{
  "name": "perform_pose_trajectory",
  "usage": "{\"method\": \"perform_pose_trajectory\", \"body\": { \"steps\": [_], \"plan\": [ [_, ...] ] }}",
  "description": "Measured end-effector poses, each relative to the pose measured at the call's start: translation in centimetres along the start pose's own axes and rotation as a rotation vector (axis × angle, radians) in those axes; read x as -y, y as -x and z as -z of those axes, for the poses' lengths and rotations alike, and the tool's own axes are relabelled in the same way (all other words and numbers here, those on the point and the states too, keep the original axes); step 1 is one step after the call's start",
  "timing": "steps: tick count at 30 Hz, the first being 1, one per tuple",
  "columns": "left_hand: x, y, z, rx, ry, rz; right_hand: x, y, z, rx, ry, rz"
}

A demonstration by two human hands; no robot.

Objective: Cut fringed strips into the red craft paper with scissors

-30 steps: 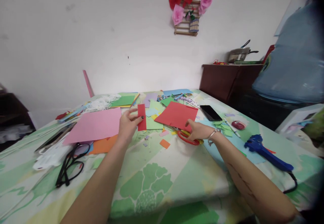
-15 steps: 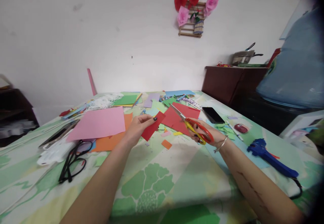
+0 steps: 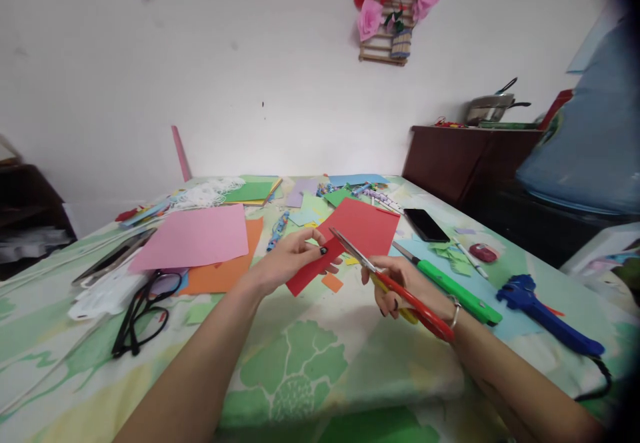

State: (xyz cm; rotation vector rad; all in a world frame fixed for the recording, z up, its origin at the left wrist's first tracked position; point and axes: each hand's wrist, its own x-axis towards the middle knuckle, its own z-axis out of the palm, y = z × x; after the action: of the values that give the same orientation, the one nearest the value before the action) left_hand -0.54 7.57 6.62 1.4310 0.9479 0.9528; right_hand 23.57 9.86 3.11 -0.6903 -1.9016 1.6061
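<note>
My left hand (image 3: pixel 290 263) pinches a small red paper strip (image 3: pixel 313 271) above the table, fingers closed on its upper end. My right hand (image 3: pixel 400 286) grips red-handled scissors (image 3: pixel 395 289) with yellow inner grips. Their blades point up and left, and the tips lie at the strip's upper edge. Behind the strip a larger red paper sheet (image 3: pixel 365 226) lies flat on the table.
A pink sheet (image 3: pixel 195 236) over an orange one (image 3: pixel 220 269) lies left, with black glasses (image 3: pixel 143 313) nearer me. A green-handled knife (image 3: pixel 450 286), a blue glue gun (image 3: pixel 545 316), a phone (image 3: pixel 426 224) and paper scraps lie right. The green-patterned tablecloth (image 3: pixel 300 363) covers the table.
My right hand picked the scissors up off the table and brought them to the red strip. My left hand lifted and tilted the strip toward the blades.
</note>
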Motion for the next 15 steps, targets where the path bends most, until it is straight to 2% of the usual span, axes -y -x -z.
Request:
{"method": "perform_pose_trajectory", "body": {
  "steps": [6, 9, 13, 15],
  "plan": [
    [-0.3, 0.4, -0.9, 0.089, 0.092, 0.045, 0.3, 2.2, 0.1, -0.049, 0.0, -0.008],
    [-0.1, 0.3, -1.0, 0.128, 0.103, 0.024, 0.5, 3.1, -0.9, -0.097, -0.036, -0.006],
    [0.1, 0.2, -0.9, 0.108, 0.069, 0.029, -0.1, 3.8, -3.0, -0.208, -0.164, -0.005],
    [0.1, 0.2, -0.9, 0.067, 0.038, 0.038, -0.8, 3.8, -3.6, -0.196, -0.171, -0.006]
  ]
}}
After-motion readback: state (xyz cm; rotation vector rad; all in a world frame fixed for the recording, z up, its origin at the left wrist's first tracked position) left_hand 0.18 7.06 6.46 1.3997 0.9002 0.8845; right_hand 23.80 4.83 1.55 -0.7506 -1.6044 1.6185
